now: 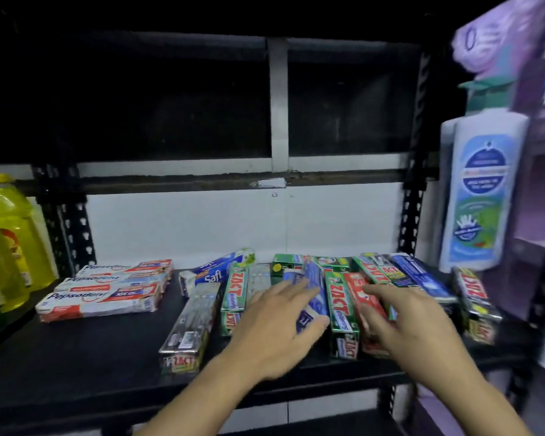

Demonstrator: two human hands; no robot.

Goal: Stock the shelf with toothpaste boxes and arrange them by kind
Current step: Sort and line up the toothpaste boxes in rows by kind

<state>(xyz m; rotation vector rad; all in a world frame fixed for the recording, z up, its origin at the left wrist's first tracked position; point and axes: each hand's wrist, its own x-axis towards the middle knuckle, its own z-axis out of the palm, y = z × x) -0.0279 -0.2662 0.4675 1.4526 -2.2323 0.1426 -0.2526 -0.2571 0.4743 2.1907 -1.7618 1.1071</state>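
On a black metal shelf (76, 357), a stack of white-and-red Pepsodent cardboard boxes (107, 291) lies sorted at 9 o'clock, long axes running 9 to 3, while a jumble of green and silver Zact boxes (233, 297) crowds the centre. The person's left hand (274, 322) pinches a blue cardboard toothpaste box (317, 284) between thumb and curled fingers, its long axis pointing 6 to 12. The right hand (416, 328), fingers spread and nearly straight, rests its tips on a red cardboard toothpaste box (355, 289) just beside, holding nothing. A long dark-blue cardboard box (422, 278) lies at 2 o'clock from the gripped one, nearer the right hand, and is probably its match, though blur leaves the brands unsure.
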